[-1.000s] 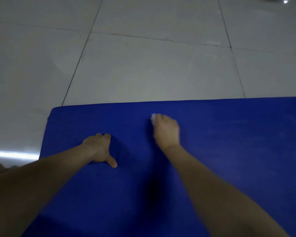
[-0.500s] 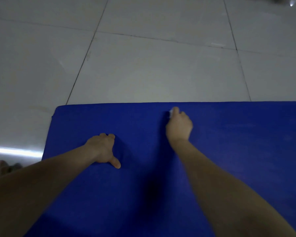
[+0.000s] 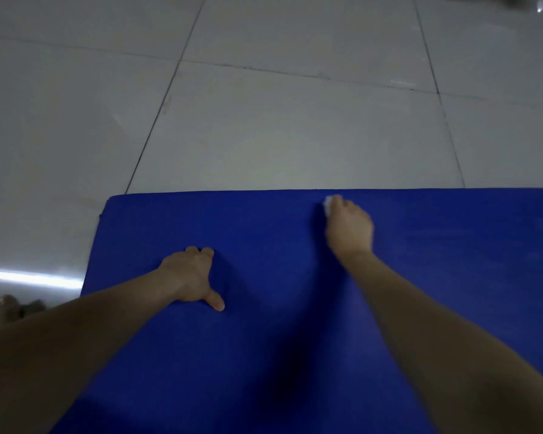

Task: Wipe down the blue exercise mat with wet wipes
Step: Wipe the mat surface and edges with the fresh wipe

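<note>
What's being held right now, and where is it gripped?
The right hand holds a white wet wipe, bunched under its fingertips against the blue mat; only an edge shows. The left hand holds nothing, resting on the mat.

The mat (image 3: 295,355) lies on the floor (image 3: 295,136) and fills the near and right of the scene, with floor beyond its far edge and its left edge. The left hand (image 3: 192,277) rests on the mat's left part. The right hand (image 3: 350,228) is to its right and farther off, just inside the far edge, holding the wipe (image 3: 327,206) against the mat.
</note>
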